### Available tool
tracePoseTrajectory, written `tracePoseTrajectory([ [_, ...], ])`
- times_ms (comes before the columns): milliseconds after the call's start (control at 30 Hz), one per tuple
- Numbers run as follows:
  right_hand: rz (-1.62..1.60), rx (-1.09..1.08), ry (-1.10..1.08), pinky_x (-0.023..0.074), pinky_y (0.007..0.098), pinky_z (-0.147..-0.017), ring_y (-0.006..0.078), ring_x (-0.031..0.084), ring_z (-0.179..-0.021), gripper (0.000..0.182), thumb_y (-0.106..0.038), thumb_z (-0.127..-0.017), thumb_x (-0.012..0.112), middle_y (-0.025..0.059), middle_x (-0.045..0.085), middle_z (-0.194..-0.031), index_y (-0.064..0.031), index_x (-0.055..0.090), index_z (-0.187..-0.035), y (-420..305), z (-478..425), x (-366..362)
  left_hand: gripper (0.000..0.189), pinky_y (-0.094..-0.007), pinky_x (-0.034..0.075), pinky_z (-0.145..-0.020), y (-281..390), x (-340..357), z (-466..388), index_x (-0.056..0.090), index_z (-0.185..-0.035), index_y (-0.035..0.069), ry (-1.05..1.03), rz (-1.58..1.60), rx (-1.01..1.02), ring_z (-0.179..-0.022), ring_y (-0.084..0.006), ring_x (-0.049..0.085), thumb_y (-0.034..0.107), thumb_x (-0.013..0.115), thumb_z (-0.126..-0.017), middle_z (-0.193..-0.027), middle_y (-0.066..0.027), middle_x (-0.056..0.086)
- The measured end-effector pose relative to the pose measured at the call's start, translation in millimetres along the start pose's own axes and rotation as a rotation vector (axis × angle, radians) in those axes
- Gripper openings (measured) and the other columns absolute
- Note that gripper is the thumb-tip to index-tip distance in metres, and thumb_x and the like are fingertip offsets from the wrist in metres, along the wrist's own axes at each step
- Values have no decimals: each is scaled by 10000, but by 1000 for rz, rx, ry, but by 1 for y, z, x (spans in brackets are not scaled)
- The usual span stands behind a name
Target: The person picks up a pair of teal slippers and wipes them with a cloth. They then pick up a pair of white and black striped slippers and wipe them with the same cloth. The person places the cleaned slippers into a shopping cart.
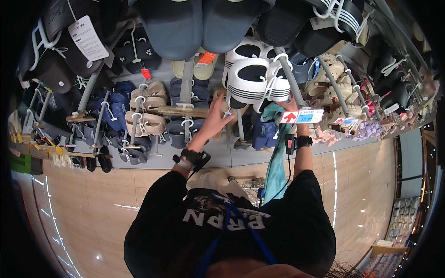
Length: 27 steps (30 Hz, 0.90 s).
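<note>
White slide sandals with black stripes (pixel 248 81) hang in a pair from a white plastic hanger on a metal display hook, with more white pairs behind. My left hand (pixel 216 120) is raised just below and left of them, thumb and fingers apart, holding nothing. My right hand (pixel 289 103) is at their lower right, partly hidden by a price tag (pixel 301 116). A teal cloth (pixel 276 166) is gathered at my right hand and hangs down towards a wire shopping cart (pixel 253 189). Whether the right fingers also touch the sandals is hidden.
Large grey-blue slides (pixel 174 29) hang overhead. Beige slides (pixel 146 123) and navy slides (pixel 116 104) are on hooks to the left. Beige clogs (pixel 333 69) hang at the right. Metal hooks (pixel 187 83) project towards me. Behind me is a tiled floor (pixel 358 194).
</note>
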State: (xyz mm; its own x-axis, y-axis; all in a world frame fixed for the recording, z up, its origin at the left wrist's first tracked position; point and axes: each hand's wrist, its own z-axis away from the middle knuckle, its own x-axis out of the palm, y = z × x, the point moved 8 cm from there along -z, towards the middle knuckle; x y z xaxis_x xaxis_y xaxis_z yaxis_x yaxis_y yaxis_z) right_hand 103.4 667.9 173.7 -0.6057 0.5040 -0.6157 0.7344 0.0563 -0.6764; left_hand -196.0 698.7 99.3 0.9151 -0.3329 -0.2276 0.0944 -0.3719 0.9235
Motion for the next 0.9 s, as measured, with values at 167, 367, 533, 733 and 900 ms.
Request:
tracePoseTrajectory([
  [167, 123, 134, -178, 422, 355, -838, 324, 553, -994, 500, -268, -787, 600, 220, 573, -1053, -1, 474, -1191, 35, 4, 37, 1056, -435, 311, -972, -7, 3, -57, 94, -1391, 65, 193, -120, 101, -1133, -394, 401, 242, 785, -613, -1218, -234, 381],
  [367, 280, 126, 50, 416, 362, -771, 338, 521, -914, 373, -306, -815, 508, 232, 545, -964, -24, 501, -1060, 70, 25, 35, 459, -370, 435, -768, 20, -12, -56, 495, -1004, 18, 253, -66, 44, -938, -299, 550, 248, 722, -678, -1023, -150, 549],
  [533, -313, 273, 311, 450, 294, -574, 164, 548, -631, 109, -165, -795, 539, 68, 558, -721, -61, 549, -825, 106, 46, 24, 392, -335, 429, -746, 68, -7, -49, 532, -955, -26, 294, 311, -105, -842, -276, 576, 261, 693, -743, -931, -154, 587],
  [733, -654, 633, 45, 411, 266, -830, 136, 511, -958, 251, -136, -886, 480, 57, 543, -1051, -21, 487, -1110, 2, 80, 21, 511, -288, 363, -864, 69, 12, -17, 389, -1170, -17, 243, 445, -200, -1009, -200, 482, 251, 634, -811, -1135, -122, 469],
  [900, -689, 435, 131, 427, 241, -742, 101, 550, -845, 222, -70, -851, 468, 38, 613, -951, 35, 583, -1009, -1, 101, 6, 535, -272, 360, -891, 103, 16, 9, 336, -1236, -2, 112, 511, -168, -1040, -173, 478, 207, 615, -830, -1154, -98, 484],
])
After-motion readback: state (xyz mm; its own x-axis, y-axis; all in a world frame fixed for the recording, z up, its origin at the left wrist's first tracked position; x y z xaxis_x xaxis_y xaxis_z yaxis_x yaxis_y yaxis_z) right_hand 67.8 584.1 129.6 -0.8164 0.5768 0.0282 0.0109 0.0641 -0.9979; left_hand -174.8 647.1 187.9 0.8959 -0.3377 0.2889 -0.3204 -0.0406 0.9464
